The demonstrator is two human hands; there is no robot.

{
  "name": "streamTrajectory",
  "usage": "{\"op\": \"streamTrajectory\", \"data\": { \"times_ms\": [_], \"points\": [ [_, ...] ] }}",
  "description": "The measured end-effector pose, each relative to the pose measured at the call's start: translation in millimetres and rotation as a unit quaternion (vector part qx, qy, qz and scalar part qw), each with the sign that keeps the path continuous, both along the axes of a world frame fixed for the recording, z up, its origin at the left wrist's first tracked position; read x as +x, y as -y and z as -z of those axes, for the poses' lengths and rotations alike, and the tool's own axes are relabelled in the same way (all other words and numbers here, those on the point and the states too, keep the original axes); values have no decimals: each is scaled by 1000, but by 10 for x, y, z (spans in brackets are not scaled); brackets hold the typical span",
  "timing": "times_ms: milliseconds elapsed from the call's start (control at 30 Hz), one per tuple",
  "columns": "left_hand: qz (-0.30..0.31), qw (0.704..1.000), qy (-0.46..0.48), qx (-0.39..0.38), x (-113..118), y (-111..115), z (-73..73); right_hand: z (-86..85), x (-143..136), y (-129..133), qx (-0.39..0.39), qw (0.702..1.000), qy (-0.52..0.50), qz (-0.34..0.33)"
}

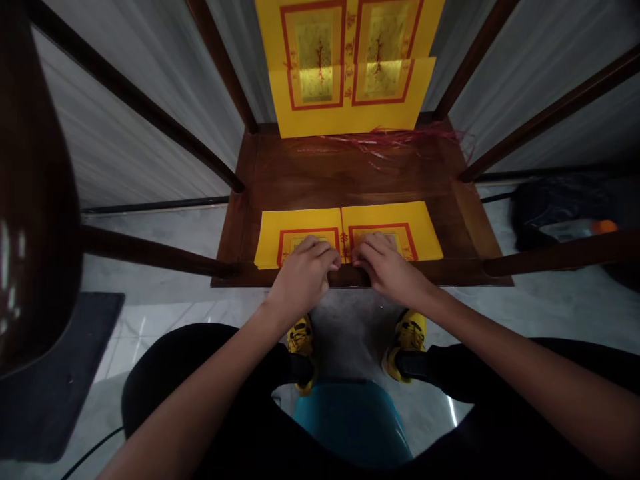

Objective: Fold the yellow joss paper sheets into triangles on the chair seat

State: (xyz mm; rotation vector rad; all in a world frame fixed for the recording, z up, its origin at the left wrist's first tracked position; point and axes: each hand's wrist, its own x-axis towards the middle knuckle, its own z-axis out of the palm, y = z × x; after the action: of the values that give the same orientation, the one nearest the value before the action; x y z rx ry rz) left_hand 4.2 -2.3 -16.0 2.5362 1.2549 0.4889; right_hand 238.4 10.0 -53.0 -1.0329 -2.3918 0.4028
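Observation:
A yellow sheet of joss paper (300,219) with red printed frames lies at the near edge of the wooden shelf, and its left corner shows more than one layer. My left hand (311,265) has its fingers curled onto the paper's near edge, just left of the middle. Opposite it, my right hand (384,263) pinches the same edge right of the middle. The fingertips of both hands are partly hidden, and my hands cover parts of the printed frames. A thin red line runs down the paper's centre between them.
More yellow joss paper (345,120) with foil squares lies at the shelf's back. Red plastic strands (390,139) are strewn before it. Dark wooden bars flank the wooden shelf (320,173). Below are my yellow shoes (300,337) and a teal stool (353,420). A bottle (575,230) lies right.

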Motion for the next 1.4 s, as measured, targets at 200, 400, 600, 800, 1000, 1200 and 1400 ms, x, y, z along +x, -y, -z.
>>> {"op": "streamTrajectory", "data": {
  "times_ms": [200,400,600,800,1000,1200,1400],
  "points": [
    [3,1000,-20,22,49,43,72,31,8,10,-11,1000,8,-3],
    [3,999,-24,22,36,49,107,45,9,22,-8,1000,1,5],
    [6,1000,-10,10,-21,53,87,1,15,-3,-24,999,-25,-10],
    [32,997,45,-60,-93,-7,-44,-27,22,0,11,999,47,-25],
    [3,936,253,-244,6,-119,-48,-62,63,26,28,994,97,-32],
    [-59,845,389,-361,115,-216,26,-159,60,4,-17,999,22,-18],
    [-53,824,418,-380,101,-260,74,-133,82,-102,-146,979,-145,3]
  ]
}}
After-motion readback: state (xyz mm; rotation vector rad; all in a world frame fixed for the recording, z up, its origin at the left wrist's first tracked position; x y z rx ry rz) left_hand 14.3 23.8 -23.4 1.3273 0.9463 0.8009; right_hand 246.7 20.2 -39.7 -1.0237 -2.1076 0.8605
